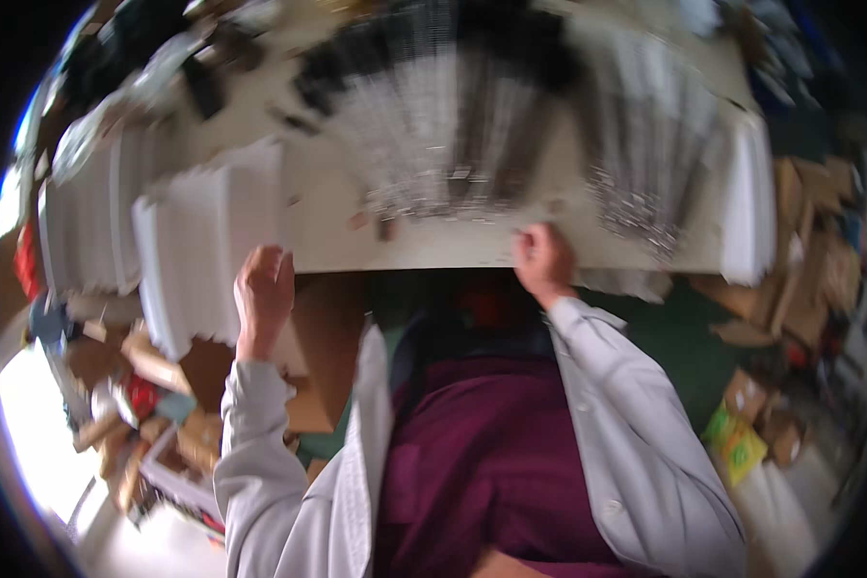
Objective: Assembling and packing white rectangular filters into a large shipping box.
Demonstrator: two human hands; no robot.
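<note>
My left hand (265, 291) is raised at the table's near edge, beside a stack of white sheet-like pieces (202, 222). Its fingers look curled in with the thumb alongside; whatever they hold, if anything, is hidden. At the same edge, right of the middle, my right hand (546, 262) is closed, fingertips bunched together, and I cannot make out anything in it. Just beyond it lies a wide spread of thin, clear and dark strips (443, 135) with small shiny ends toward me. A second bundle of such strips (641, 164) lies farther right. Motion blurs the picture.
The pale table (328, 236) carries more white stacks (106, 207) at far left and one at its right end (749, 197). An open cardboard box (313, 356) stands below the edge on the left. Flattened cardboard (800, 260) and cartons crowd the right; a littered crate (183, 472) stands lower left.
</note>
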